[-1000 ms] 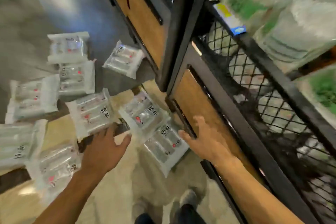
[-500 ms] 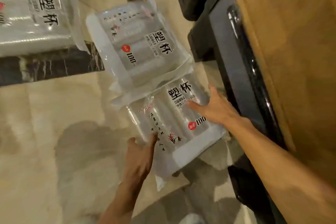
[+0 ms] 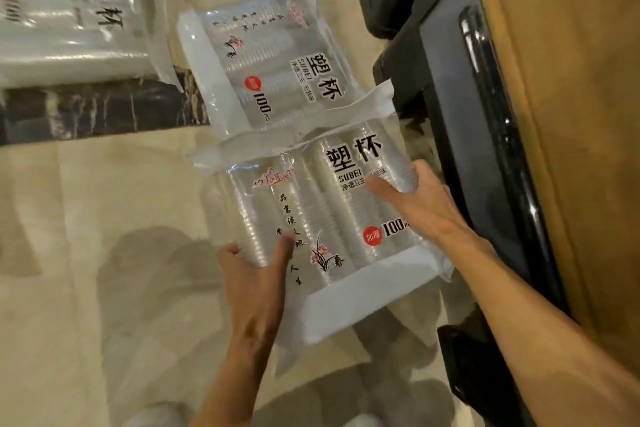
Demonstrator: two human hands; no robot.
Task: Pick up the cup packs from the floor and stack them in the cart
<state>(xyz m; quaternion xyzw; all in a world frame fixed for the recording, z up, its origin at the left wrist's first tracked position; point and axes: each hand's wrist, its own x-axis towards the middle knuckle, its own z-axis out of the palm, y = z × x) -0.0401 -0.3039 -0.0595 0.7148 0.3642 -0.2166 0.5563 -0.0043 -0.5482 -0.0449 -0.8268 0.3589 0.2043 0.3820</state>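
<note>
At ten o'clock a far pack (image 3: 69, 10) of clear cups lies flat on the floor (image 3: 86, 218), well apart from the hands and not yet touched. Nearer the middle, at twelve o'clock, a second pack (image 3: 263, 62) rests with its lower seam tucked against the top seam of the near pack (image 3: 318, 218), which is the one being taken. The left hand (image 3: 256, 284) has come in at seven o'clock, thumb laid on the printed film and fingers curled round the pack's left edge. At three o'clock the right hand (image 3: 415, 204) presses its fingers over the pack's right edge, so the two hands are apart and clamp the pack between them. The wrapping looks slick and loose, so it would be best to squeeze the rows of cups themselves, lift level, and clear the overlapping seam before swinging toward the cart (image 3: 485, 149), whose dark frame stands just beside the right wrist.
</note>
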